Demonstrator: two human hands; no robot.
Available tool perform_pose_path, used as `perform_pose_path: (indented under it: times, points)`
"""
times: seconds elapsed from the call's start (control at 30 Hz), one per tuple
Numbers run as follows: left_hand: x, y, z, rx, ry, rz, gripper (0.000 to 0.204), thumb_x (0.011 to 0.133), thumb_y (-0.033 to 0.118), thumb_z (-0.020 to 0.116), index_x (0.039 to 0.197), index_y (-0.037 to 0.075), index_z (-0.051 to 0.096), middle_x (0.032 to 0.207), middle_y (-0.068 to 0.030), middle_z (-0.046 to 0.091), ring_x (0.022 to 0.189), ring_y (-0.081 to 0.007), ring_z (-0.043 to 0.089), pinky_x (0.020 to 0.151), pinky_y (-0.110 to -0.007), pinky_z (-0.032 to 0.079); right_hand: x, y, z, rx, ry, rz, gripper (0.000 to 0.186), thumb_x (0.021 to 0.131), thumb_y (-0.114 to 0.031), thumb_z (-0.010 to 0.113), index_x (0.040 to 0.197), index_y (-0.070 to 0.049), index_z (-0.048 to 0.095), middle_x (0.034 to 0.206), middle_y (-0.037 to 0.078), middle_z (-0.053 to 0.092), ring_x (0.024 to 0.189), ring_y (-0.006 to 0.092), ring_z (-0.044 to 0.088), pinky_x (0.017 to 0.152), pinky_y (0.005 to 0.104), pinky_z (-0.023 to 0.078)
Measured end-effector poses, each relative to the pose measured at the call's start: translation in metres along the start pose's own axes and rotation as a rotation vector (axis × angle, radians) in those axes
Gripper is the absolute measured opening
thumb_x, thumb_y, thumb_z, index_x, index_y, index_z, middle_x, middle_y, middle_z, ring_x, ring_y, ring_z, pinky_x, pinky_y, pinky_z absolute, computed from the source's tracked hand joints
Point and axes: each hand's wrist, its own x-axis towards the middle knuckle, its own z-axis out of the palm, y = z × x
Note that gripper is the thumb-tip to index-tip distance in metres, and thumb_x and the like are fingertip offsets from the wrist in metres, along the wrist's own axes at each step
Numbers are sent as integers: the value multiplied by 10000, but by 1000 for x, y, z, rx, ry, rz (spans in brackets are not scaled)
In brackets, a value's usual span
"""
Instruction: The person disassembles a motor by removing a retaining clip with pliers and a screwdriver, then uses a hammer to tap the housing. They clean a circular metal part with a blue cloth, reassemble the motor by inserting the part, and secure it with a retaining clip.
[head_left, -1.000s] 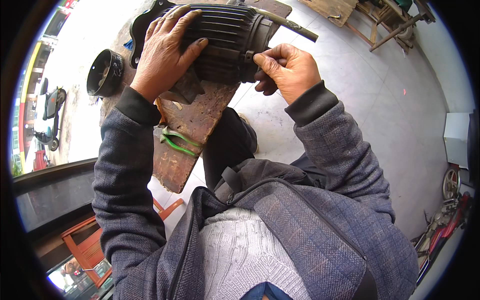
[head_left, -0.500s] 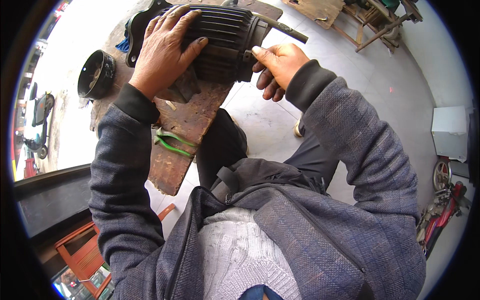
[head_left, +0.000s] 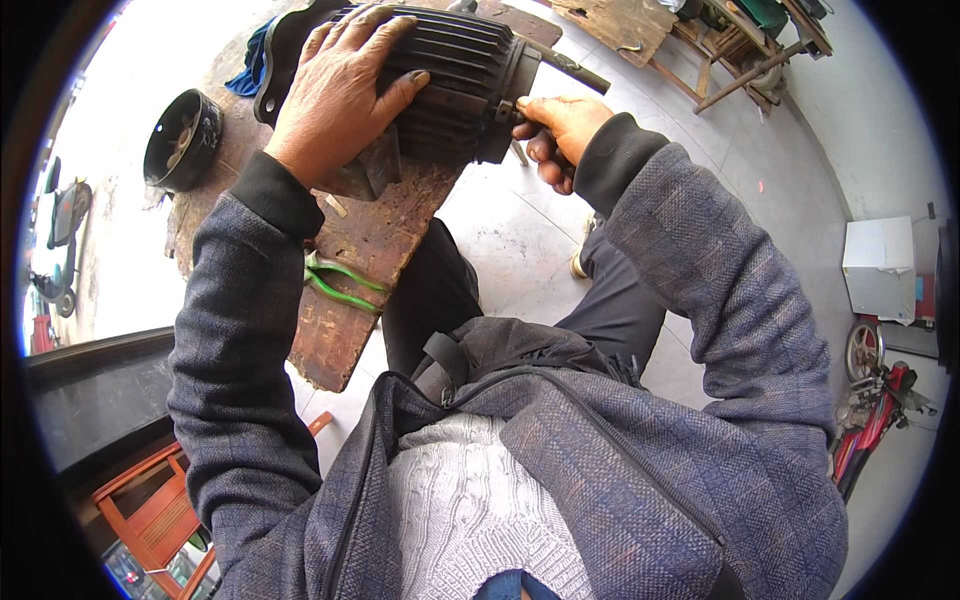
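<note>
A dark electric motor (head_left: pixel 445 95) with a ribbed housing lies on its side on a worn wooden bench (head_left: pixel 335 335). My left hand (head_left: pixel 345 95) rests over the housing, its fingers spread and thumb apart. At the motor's right end, my right hand (head_left: pixel 565 130) has thumb and forefinger pinched against a small lug (head_left: pixel 505 110); whatever lies between the fingertips is too small to make out. The other right fingers curl beneath. A metal shaft (head_left: pixel 565 68) sticks out past this end. Pliers with green handles (head_left: pixel 345 283) lie on the bench below my left wrist.
A round black cover (head_left: pixel 183 140) stands at the left, near a blue cloth (head_left: pixel 248 70). Another wooden bench (head_left: pixel 625 30) is at the far right. My legs straddle the near bench end. A white box (head_left: pixel 880 265) and a red bike (head_left: pixel 880 420) stand by the right wall.
The view has shifted slightly. My right fingertips have drawn closer together at the motor's lug, and the thumb has tipped down. My left hand stays on the housing.
</note>
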Motion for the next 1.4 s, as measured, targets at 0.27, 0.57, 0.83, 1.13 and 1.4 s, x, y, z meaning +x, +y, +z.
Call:
perform_pose_path:
  times: [0.27, 0.57, 0.83, 1.13, 1.4]
  points:
    - [2, 1, -6, -64, 17, -19, 614, 1026, 468, 640, 1510, 97, 565, 1549, -189, 547, 1434, -402, 507, 1268, -526, 288, 3, 6, -10, -78, -58, -133, 395, 1124, -394, 540, 1069, -20, 657, 699, 54, 648, 539, 168, 677, 435, 319, 531]
    - [5, 4, -5, -11, 7, -2, 610, 1026, 483, 635, 1489, 89, 583, 1533, -194, 562, 1426, -390, 525, 1274, -531, 272, 3, 11, -5, 18, -44, -25, 444, 1121, -414, 521, 1065, -8, 693, 707, 61, 639, 572, 188, 660, 503, 329, 547]
    - [1, 1, -3, -7, -36, -21, 596, 1035, 448, 630, 1538, 139, 544, 1603, -166, 503, 1472, -418, 456, 1264, -525, 312, 5, 12, -6, 131, -93, 6, 451, 1129, -404, 518, 1023, -11, 714, 706, 44, 634, 566, 171, 648, 501, 331, 561]
    - [11, 13, -32, -270, 172, -107, 600, 893, 244, 785, 1433, 65, 593, 1506, -226, 540, 1421, -436, 479, 1182, -539, 408, 10, 17, -10, 167, -161, -28, 430, 1089, -428, 594, 1041, -9, 677, 627, 4, 512, 504, 175, 558, 457, 375, 491]
    - [-75, -123, -93, -397, 575, -669, 414, 1006, 185, 671, 1373, -1, 629, 1208, -185, 743, 1088, -306, 714, 1002, -432, 544, 7, 20, -4, 229, -67, -58, 362, 1094, -410, 542, 985, -73, 611, 620, -6, 473, 455, 144, 469, 393, 320, 375]
